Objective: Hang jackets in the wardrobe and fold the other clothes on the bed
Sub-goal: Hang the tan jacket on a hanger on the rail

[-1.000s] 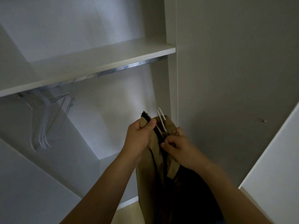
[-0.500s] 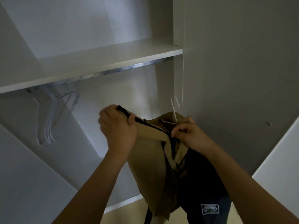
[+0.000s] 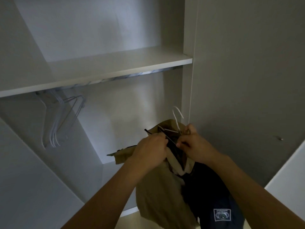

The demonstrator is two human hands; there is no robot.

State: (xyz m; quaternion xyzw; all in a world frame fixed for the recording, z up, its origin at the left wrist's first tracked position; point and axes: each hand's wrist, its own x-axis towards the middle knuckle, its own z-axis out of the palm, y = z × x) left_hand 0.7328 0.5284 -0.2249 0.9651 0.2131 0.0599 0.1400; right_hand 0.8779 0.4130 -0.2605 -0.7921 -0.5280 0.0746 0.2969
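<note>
A tan jacket with a dark lining and black zipper edge hangs in front of the open wardrobe, on a white wire hanger whose hook sticks up above the collar. My left hand grips the jacket's left front edge near the collar. My right hand pinches the right front edge by the hanger's neck. A dark navy garment with a white patch hangs over my right forearm. The chrome hanging rail runs under the shelf, above and left of the jacket.
Several bare white wire hangers hang at the rail's left end. A white shelf sits just above the rail. A grey closed door panel with a small knob stands on the right. A white surface juts in at lower right.
My left hand has moved right, bringing the jacket's left edge back toward my right hand, so the front is closing. The view shifted slightly.
</note>
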